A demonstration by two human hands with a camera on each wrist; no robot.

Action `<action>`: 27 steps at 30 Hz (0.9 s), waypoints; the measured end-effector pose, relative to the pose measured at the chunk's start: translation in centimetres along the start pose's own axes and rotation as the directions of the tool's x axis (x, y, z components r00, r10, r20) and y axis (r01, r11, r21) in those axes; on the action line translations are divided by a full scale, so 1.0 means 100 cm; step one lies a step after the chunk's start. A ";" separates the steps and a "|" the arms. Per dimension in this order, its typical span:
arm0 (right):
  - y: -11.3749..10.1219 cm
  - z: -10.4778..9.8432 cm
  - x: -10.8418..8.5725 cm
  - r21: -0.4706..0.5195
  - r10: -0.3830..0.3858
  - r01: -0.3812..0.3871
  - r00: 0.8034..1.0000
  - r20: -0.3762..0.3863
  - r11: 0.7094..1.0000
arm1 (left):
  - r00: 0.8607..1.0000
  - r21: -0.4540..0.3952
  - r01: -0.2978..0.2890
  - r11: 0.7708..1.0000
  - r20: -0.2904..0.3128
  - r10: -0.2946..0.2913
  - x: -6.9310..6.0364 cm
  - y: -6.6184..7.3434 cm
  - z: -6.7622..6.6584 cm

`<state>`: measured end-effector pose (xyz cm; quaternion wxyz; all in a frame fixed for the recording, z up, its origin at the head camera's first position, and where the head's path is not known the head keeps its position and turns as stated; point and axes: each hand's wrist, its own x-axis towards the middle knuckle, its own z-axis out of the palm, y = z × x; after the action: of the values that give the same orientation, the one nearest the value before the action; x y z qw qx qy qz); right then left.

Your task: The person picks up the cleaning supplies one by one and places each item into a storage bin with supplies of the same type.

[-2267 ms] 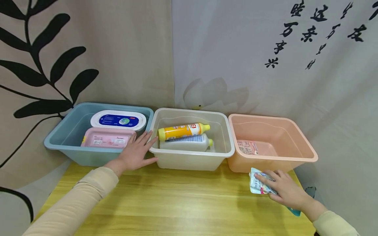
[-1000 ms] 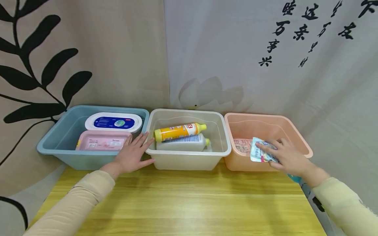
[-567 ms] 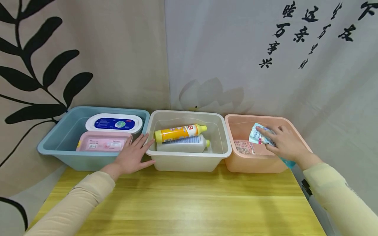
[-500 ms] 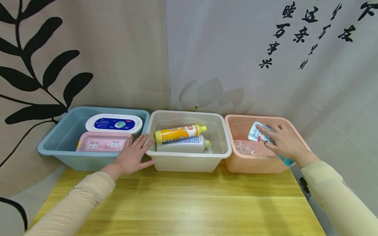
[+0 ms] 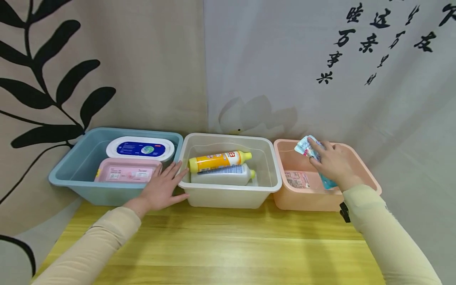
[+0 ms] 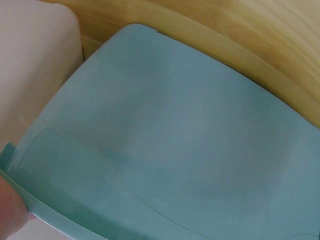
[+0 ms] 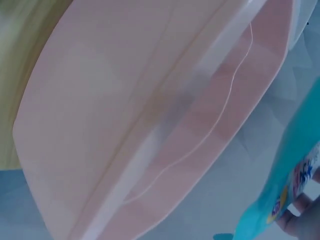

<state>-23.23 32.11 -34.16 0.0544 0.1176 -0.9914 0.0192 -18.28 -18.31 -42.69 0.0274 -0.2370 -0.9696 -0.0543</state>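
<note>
My left hand [image 5: 161,190] rests with spread fingers where the blue bin [image 5: 117,194] and the off-white bin [image 5: 228,198] meet, touching their rims. A fingertip shows at the blue rim in the left wrist view. My right hand [image 5: 334,164] grips a light-blue and teal pouch [image 5: 304,146] above the peach bin [image 5: 310,200]. In the right wrist view the teal pouch [image 7: 280,175] shows a printed label and a narrow end, with my fingers [image 7: 292,220] curled at its side. A flat pink printed packet [image 5: 297,179] lies inside the peach bin.
A white oval tub [image 5: 140,147] with a blue label and a pink box [image 5: 124,171] sit in the blue bin. Inside the off-white bin lie a yellow bottle [image 5: 213,161] and a white bottle [image 5: 226,176]. The bins stand along the back of a wooden table [image 5: 221,245], against a curtain.
My right hand has lifted the pouch from over the table at the front right, up and back over the peach bin, then slightly left. My left hand stays in place.
</note>
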 end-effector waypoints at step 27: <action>-0.024 0.039 0.017 0.070 0.197 -0.199 0.980 0.023 0.978 | 0.999 0.017 -0.009 1.000 -0.035 0.010 -0.001 -0.001 0.002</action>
<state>-24.72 29.16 -37.80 0.0401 0.0203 -0.9972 0.0591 -18.26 -18.44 -42.95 0.0465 -0.2403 -0.9683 -0.0502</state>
